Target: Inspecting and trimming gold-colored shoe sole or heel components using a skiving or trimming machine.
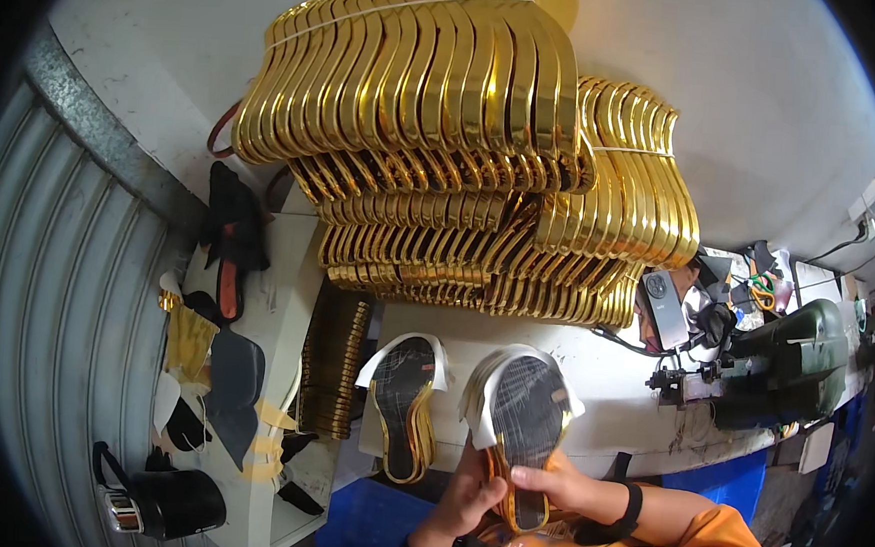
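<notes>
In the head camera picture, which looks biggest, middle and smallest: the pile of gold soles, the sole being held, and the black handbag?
1. Pile of gold soles: by far the biggest.
2. Held sole, in both hands: middle, though it is closest to the camera, so it may look bigger than it is.
3. Black handbag: slightly smaller, almost alike; the rim bends it too.

A single head-worn fisheye view looks steeply down and forward from above the person's chest. The hands sit close at the lower edge, with the white tabletop just beyond. The stacked gold wedge soles fill the upper centre. Straight edges curve toward the dark round rim, and a corrugated metal wall bends along the left side.
</notes>
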`<state>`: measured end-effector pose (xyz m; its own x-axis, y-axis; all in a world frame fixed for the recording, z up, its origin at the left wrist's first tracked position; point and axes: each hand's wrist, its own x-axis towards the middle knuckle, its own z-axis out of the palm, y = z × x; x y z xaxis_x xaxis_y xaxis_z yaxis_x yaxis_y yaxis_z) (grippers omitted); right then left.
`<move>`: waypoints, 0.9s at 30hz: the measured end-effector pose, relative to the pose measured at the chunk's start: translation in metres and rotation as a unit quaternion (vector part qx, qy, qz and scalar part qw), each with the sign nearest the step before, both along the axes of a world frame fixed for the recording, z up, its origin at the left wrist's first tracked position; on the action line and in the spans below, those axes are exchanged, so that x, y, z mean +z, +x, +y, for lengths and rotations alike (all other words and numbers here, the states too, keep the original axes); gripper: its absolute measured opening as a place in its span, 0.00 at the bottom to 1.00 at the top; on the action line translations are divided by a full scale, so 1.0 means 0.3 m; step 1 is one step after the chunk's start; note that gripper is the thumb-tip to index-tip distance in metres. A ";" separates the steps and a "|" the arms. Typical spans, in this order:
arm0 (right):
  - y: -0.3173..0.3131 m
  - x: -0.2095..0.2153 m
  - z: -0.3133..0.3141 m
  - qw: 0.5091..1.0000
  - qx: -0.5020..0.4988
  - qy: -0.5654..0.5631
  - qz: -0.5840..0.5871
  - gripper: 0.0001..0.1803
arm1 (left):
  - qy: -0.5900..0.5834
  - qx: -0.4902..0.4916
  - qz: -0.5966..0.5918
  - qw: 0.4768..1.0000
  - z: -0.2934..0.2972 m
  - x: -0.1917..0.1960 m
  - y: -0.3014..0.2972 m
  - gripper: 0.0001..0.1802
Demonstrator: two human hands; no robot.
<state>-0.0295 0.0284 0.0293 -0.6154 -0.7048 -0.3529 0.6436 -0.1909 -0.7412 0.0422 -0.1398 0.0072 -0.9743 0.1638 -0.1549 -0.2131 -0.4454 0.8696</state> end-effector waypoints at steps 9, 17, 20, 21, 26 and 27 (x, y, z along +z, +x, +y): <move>-0.066 -0.233 -0.179 0.996 -0.012 0.073 0.049 0.42 | -0.133 0.318 0.082 0.935 -0.418 -0.031 0.021 0.39; -0.055 -0.264 -0.211 0.997 -0.037 0.051 0.044 0.47 | -0.112 0.182 -0.065 0.975 -0.458 -0.261 -0.111 0.50; -0.034 -0.273 -0.265 0.993 -0.057 0.078 0.065 0.48 | -0.107 0.162 -0.012 0.981 -0.507 -0.229 -0.166 0.49; -0.029 -0.268 -0.293 0.990 -0.071 0.094 0.077 0.48 | -0.076 0.152 -0.030 0.985 -0.536 -0.226 -0.175 0.48; -0.038 -0.326 -0.363 0.981 -0.088 0.069 0.159 0.47 | -0.118 0.100 -0.087 0.984 -0.638 -0.184 -0.188 0.42; -0.040 -0.328 -0.358 0.980 -0.092 0.070 0.160 0.47 | -0.157 0.096 -0.095 0.978 -0.636 -0.169 -0.191 0.40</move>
